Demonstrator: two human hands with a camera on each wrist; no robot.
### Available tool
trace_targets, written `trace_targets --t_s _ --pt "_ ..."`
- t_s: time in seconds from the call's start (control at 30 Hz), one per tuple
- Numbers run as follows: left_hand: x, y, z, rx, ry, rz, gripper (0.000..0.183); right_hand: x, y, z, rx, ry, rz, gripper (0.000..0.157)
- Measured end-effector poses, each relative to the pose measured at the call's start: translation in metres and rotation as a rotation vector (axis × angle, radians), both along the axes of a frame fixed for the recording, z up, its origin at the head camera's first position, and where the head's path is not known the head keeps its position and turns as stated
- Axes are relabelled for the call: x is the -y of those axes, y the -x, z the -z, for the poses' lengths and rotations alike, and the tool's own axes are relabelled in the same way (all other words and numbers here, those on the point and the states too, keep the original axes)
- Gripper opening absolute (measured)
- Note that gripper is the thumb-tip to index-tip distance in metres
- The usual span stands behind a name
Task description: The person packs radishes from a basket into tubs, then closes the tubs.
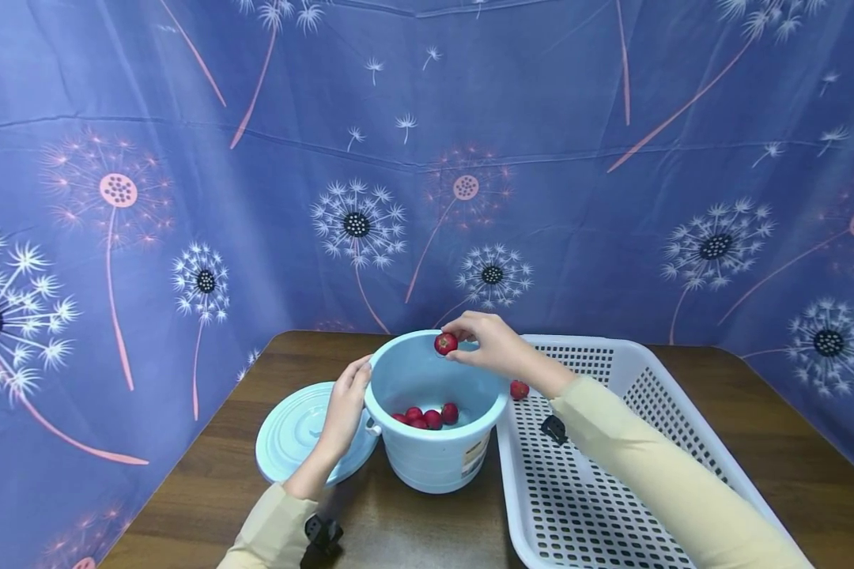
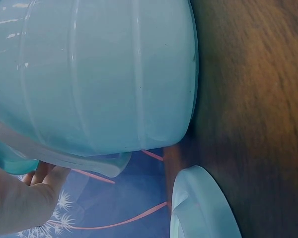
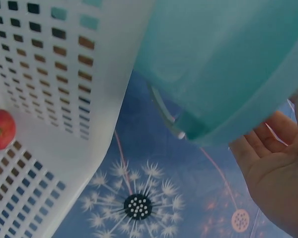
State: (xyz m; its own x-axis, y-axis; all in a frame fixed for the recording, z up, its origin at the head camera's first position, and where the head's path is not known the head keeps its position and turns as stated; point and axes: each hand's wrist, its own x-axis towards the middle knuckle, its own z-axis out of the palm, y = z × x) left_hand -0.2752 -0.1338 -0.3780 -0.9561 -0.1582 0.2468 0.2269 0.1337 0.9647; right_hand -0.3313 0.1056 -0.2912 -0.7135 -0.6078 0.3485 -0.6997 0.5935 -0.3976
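Over the far right part of the light blue bucket's [image 1: 427, 466] opening, my right hand [image 1: 494, 344] pinches a small round red fruit [image 1: 445, 343] with a star-shaped mark. My left hand [image 1: 347, 403] grips the bucket's left rim; its fingers show there in the left wrist view too, beside the pale handle [image 2: 64, 156]. Several more red fruits [image 1: 432, 419] lie on the bucket's floor. To the right, one red fruit [image 1: 519, 390] rests inside a white perforated basket [image 1: 515, 514]. The bucket wall hides the held fruit from the right wrist camera [image 3: 268, 183].
A round light blue lid [image 1: 285, 431] lies left of the bucket, partly under my left forearm. All stands on a brown wooden table [image 1: 206, 490]. Behind it hangs a blue cloth [image 1: 270, 197] with dandelion prints. The basket's wall stands close against the bucket's right side.
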Motion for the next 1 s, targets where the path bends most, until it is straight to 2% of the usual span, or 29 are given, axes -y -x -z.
trace_targets --t_s 0.27,0.73,1.0 --pt "-0.001 0.001 0.000 -0.009 0.005 0.003 0.045 0.011 0.002 0.010 0.011 -0.021 -0.031 0.036" --pt "-0.002 0.000 0.001 -0.007 0.009 -0.004 0.043 0.036 0.008 0.022 -0.017 -0.059 -0.146 0.032" --pt "0.001 0.001 -0.001 -0.005 0.018 -0.006 0.044 0.050 0.008 0.024 -0.018 -0.147 -0.149 0.032"
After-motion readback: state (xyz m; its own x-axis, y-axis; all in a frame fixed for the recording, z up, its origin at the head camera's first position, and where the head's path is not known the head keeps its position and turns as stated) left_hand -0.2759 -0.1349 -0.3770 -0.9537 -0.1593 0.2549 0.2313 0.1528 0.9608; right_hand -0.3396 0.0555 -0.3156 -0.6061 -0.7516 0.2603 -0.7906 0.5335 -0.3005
